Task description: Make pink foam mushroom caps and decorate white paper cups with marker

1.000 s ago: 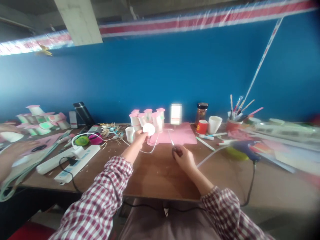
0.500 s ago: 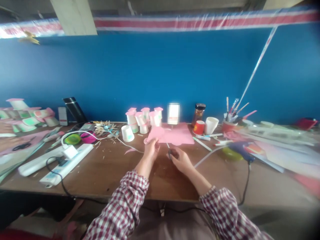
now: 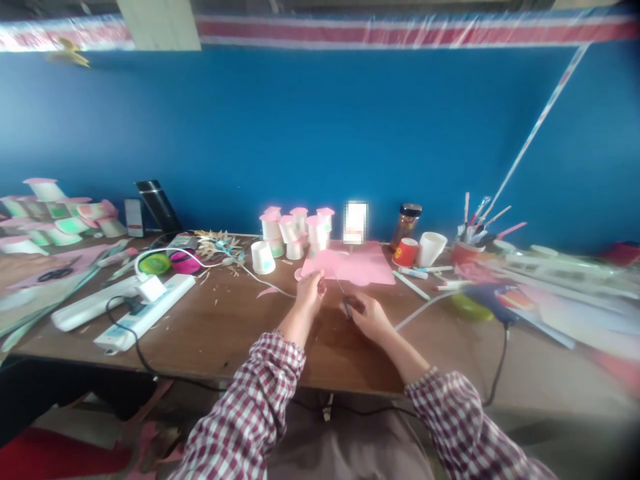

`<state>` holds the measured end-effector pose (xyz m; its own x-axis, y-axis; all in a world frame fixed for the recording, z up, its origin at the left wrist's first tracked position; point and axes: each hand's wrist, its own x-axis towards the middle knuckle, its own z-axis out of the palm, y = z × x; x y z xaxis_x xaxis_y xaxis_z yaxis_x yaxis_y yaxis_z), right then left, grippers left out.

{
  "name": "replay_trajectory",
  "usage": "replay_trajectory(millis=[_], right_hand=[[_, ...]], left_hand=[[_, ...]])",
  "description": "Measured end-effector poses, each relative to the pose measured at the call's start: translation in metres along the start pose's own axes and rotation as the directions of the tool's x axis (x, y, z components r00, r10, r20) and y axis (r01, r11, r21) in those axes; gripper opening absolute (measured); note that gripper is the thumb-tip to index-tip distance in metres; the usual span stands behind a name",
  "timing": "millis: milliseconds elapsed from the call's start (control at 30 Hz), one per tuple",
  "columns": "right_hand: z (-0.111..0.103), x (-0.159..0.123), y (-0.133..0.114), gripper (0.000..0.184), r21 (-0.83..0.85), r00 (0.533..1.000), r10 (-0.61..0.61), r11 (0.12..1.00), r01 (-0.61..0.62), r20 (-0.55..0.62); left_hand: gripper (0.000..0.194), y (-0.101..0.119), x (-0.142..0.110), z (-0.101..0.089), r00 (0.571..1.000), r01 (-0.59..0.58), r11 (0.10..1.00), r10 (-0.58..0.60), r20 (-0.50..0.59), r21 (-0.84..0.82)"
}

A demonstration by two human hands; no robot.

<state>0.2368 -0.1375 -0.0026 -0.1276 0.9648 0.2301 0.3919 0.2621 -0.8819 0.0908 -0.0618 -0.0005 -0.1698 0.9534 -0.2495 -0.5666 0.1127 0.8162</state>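
Note:
My left hand [image 3: 309, 291] pinches the near edge of a pink sheet [image 3: 357, 264] that lies on the brown table [image 3: 230, 327]. My right hand [image 3: 367, 315] is closed round dark-handled scissors [image 3: 345, 298], whose blades point up towards the pink sheet. Both hands sit close together at the table's middle. Just behind the sheet stands a cluster of white paper cups with pink lids [image 3: 297, 229]. One white cup [image 3: 263, 257] stands alone to their left.
A white power strip [image 3: 145, 311] with a black cable lies at the left. More capped cups [image 3: 60, 217] are stacked far left. A red cup [image 3: 405, 253], a white cup [image 3: 430, 249], a jar [image 3: 404, 223], a brush pot [image 3: 465, 250] and a blue glue gun [image 3: 487, 297] stand right.
My left hand let go of the white round piece it held near the cups and came down to the pink sheet's edge. The scissors hand moved only slightly.

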Motion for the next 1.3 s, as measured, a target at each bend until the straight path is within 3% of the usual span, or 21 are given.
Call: replay_trajectory(millis=[267,1300], right_hand=[[-0.001,-0.001,-0.003,0.03,0.017,0.999,-0.019,1.0,0.02,-0.037],[-0.002,-0.001,-0.007,0.029,0.065,0.999,0.027,0.998,-0.025,-0.03]], left_hand=[[0.018,-0.002,-0.007,0.002,0.998,0.018,0.997,-0.013,0.068,-0.077],[0.017,0.0,-0.014,0.004,0.998,0.033,0.998,-0.03,0.058,-0.051]])
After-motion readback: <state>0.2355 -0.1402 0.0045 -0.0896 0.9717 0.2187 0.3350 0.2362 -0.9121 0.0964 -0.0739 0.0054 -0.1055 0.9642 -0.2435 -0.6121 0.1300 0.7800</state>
